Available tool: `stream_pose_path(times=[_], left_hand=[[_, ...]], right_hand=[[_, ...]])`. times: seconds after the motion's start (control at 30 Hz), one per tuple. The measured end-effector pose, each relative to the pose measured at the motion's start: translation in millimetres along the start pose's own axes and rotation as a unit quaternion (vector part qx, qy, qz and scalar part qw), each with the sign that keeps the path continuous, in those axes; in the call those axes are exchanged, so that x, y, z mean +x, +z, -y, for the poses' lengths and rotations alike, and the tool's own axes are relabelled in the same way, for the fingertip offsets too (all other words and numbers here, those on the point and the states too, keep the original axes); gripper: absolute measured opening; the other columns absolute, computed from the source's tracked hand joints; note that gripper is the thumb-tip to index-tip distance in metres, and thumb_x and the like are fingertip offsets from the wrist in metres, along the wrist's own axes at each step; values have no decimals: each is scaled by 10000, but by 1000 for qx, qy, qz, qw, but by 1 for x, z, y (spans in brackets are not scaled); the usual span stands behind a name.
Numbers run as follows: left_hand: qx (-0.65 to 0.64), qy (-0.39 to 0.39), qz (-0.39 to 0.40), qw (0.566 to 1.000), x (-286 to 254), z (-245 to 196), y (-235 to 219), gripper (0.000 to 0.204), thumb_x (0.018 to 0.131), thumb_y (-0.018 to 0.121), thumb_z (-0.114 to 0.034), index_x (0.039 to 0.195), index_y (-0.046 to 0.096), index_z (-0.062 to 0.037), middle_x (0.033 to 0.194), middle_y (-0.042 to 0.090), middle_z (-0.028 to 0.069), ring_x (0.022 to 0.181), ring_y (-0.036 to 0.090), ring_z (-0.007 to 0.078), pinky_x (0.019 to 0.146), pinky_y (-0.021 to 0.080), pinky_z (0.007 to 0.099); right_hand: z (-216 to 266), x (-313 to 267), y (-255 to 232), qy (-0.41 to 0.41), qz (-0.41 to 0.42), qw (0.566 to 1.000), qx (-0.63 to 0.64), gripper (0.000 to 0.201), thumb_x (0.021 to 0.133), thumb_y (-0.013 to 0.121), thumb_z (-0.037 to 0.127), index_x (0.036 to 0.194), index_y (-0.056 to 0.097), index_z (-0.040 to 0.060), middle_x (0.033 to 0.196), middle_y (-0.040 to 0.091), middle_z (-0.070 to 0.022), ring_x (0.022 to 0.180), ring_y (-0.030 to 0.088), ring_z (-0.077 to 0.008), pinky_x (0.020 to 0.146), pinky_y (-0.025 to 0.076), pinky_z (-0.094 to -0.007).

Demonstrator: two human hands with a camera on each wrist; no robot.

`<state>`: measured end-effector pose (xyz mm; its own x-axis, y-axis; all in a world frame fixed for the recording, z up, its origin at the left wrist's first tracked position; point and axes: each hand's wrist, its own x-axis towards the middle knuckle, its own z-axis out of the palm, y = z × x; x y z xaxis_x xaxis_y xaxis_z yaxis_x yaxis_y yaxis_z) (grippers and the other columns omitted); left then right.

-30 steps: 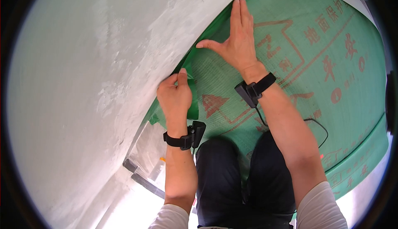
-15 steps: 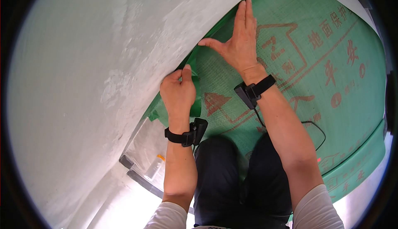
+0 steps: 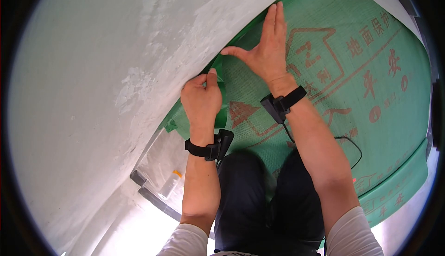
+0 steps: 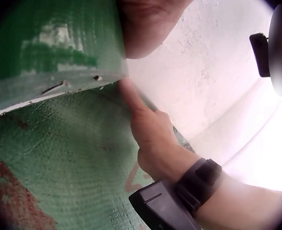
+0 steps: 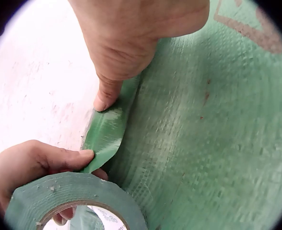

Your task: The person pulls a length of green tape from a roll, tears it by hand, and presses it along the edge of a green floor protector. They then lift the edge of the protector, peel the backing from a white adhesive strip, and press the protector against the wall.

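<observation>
At the centre of the head view, along the seam where a rough, chalky white wall (image 3: 116,84) met a woven green floor-protection sheet (image 3: 371,70) printed with red characters, a person's left hand (image 3: 200,101) curled around a roll of glossy green tape (image 5: 74,201), its thumb pinning the loose strip. The tape strip (image 5: 105,132) ran up the frame to the right hand (image 3: 266,52), which lay flat and released, fingers straight on the sheet, thumb pressing the strip's end at the wall edge. Black camera straps circled both wrists. At lower left lay clear plastic film (image 3: 160,163) over a small bottle; dark trousers (image 3: 259,200) filled the lower centre.
</observation>
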<state>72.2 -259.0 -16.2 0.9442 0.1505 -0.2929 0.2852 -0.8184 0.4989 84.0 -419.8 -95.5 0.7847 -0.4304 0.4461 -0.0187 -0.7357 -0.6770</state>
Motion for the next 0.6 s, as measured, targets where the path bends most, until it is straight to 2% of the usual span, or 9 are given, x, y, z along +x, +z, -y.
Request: stream_pose_path(times=[0.17,0.23,0.47,0.53,0.6], left_hand=[[-7,4,-7,1000,0,2,2,337,896,633,-304,747,709,-11,530,555,175,525,575,333,586,455,412],[-18,27,-25,999,-1,2,4,405,912,636,-313,694,621,29,502,412,88,490,390,168,517,359,359],[-19,12,-25,999,1,3,5,417,913,634,-319,681,615,27,502,406,89,491,381,172,520,359,358],[8,-3,-10,1000,1,0,2,343,895,635,-308,732,701,-14,546,562,187,539,580,356,586,460,417],[3,0,-7,1000,1,1,2,347,896,634,-311,730,701,-14,547,563,188,541,582,357,590,462,417]], right_hand=[[5,-3,2,5,8,1000,2,1413,529,809,702,1467,163,-134,1520,185,-374,1377,307,-503,1067,294,-678],[6,-3,3,3,12,1000,-1,1424,529,807,706,1473,145,-132,1526,169,-373,1377,306,-503,1068,293,-678],[6,-4,5,3,18,1000,-5,1441,519,807,712,1479,133,-126,1528,161,-373,1374,306,-509,1068,291,-678],[5,-5,6,3,16,1000,-4,1449,512,808,715,1480,130,-124,1527,163,-374,1373,305,-510,1065,290,-681],[6,-6,5,2,18,1000,-3,1453,509,807,716,1480,128,-124,1526,163,-375,1374,305,-509,1063,290,-683]])
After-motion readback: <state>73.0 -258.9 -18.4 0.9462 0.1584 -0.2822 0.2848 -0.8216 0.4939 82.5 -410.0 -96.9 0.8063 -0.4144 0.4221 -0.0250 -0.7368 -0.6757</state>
